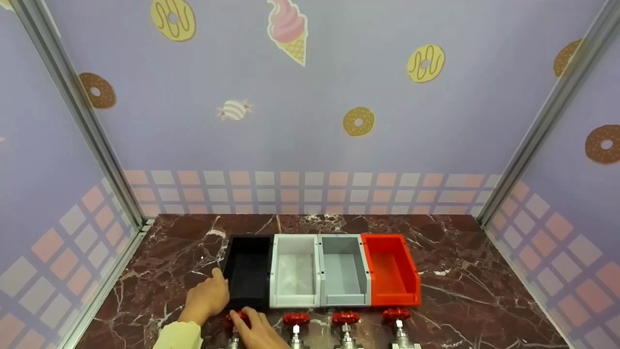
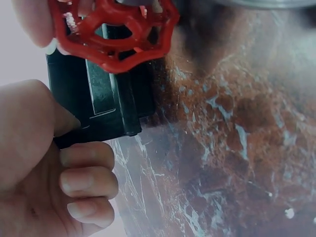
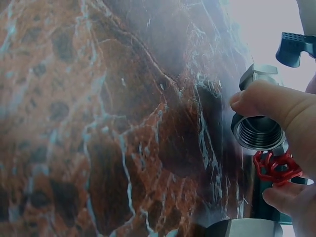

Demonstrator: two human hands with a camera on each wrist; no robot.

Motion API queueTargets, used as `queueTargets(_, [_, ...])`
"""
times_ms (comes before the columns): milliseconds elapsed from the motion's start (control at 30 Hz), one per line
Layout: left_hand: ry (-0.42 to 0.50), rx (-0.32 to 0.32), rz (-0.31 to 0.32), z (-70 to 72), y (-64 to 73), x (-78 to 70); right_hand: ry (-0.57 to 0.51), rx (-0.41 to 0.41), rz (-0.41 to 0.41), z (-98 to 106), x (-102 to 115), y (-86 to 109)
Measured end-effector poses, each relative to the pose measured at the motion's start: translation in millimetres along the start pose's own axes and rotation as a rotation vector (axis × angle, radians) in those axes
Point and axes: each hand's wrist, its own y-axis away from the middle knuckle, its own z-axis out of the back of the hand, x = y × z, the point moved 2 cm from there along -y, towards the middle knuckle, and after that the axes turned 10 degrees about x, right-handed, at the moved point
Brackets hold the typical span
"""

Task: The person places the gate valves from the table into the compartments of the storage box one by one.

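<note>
Back wall [image 1: 310, 140]: lilac, printed with sweets and a checked band. Tabletop [image 1: 474, 295]: dark red, white-veined. Four bins side by side on it, left to right: black bin [image 1: 249, 276], white bin [image 1: 295, 271], grey bin [image 1: 344, 266], orange-red bin [image 1: 391, 269]. Left hand [image 1: 208, 295]: gripping black bin at its left side, near the front; three fingers curled in wrist view. Right hand [image 1: 259, 330]: fingers closed about the leftmost handwheel [image 2: 114, 64], red, just before the black bin. Three further red handwheels [image 1: 346, 318] top metal valves, lined up before the other bins.
</note>
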Motion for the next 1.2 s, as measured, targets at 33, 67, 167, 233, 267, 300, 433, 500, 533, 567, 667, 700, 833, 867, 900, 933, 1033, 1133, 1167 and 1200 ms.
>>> queueTargets(33, [-0.002,-0.008,-0.002,-0.1,0.2,-0.1,-0.012,0.008,-0.001,1,0,0.3])
queueTargets(67, [-0.002,-0.014,-0.003,-0.4,0.2,0.1,-0.024,0.018,-0.002,2,-1,0.7])
queueTargets(167, [-0.001,-0.023,-0.006,-0.7,0.5,0.0,-0.043,0.026,0.002,4,-2,1.5])
queueTargets(233, [0.0,-0.026,-0.01,-0.5,0.8,-0.3,-0.055,0.025,0.008,5,-3,1.8])
queueTargets(267, [0.001,-0.025,-0.011,-0.3,1.0,-0.2,-0.059,0.023,0.013,6,-4,1.9])
queueTargets(300, [0.002,-0.026,-0.012,0.0,1.4,-0.3,-0.061,0.02,0.017,6,-4,1.9])
queueTargets(433, [0.003,-0.031,-0.017,0.3,2.3,-0.1,-0.073,0.004,0.037,8,-3,1.0])
queueTargets(500, [0.005,-0.032,-0.019,0.2,2.6,-0.2,-0.067,-0.012,0.045,9,-2,0.5])
queueTargets(533, [0.006,-0.031,-0.019,0.1,2.6,-0.2,-0.06,-0.022,0.049,10,-2,0.3])
queueTargets(567, [0.007,-0.031,-0.019,0.0,2.7,-0.3,-0.048,-0.034,0.052,10,-2,0.1])
queueTargets(667, [0.01,-0.028,-0.017,-0.3,2.7,-0.5,-0.027,-0.06,0.058,12,-2,0.1])
queueTargets(700, [0.01,-0.026,-0.016,-0.3,2.5,-0.4,-0.023,-0.066,0.062,12,-2,0.1])
queueTargets(833, [0.007,-0.012,-0.014,-0.6,2.3,0.0,-0.029,-0.068,0.09,13,-3,-0.8])
queueTargets(867, [0.007,-0.01,-0.014,-0.5,2.4,-0.1,-0.026,-0.069,0.098,13,-4,-1.1])
queueTargets(900, [0.006,-0.008,-0.014,-0.6,2.3,0.0,-0.024,-0.07,0.105,14,-4,-1.4])
queueTargets(933, [0.006,-0.006,-0.013,-0.5,2.5,-0.2,-0.02,-0.069,0.109,14,-5,-1.8])
queueTargets(1033, [0.008,-0.008,-0.01,-0.2,2.9,-0.4,-0.011,-0.07,0.113,16,-6,-1.8])
queueTargets(1133, [0.013,-0.014,-0.01,0.4,3.3,-0.8,0.005,-0.073,0.107,18,-6,-1.7])
queueTargets(1167, [0.015,-0.016,-0.01,0.6,3.5,-0.9,0.011,-0.078,0.105,18,-6,-1.7])
queueTargets(1200, [0.017,-0.018,-0.011,0.8,3.6,-1.0,0.016,-0.082,0.103,19,-6,-1.7])
